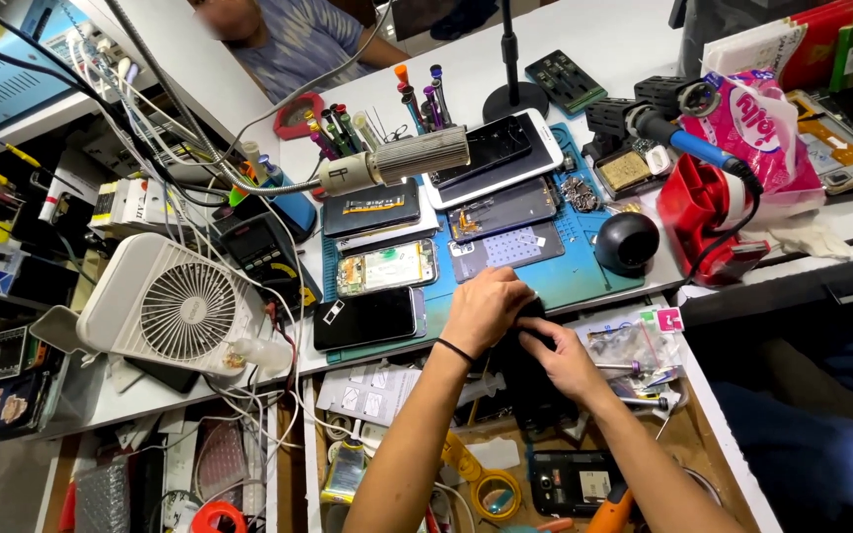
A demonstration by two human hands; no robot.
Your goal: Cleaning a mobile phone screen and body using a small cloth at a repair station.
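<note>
Both hands are gripping a dark phone [523, 341] just below the blue mat [584, 276]: left hand [486, 308] curling over its top, right hand [563, 357] clasping its side, fingers hiding most of it.

Both hands [520, 331] around black phone [523, 380]

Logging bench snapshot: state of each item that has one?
Left hand: grip closed on black phone, over the open drawer.
Right hand: gripping the same phone.
White-framed phone: screen dark, face up.
Opened phone: back off, internals exposed.
White fan: spinning or not, cannot tell.
</note>
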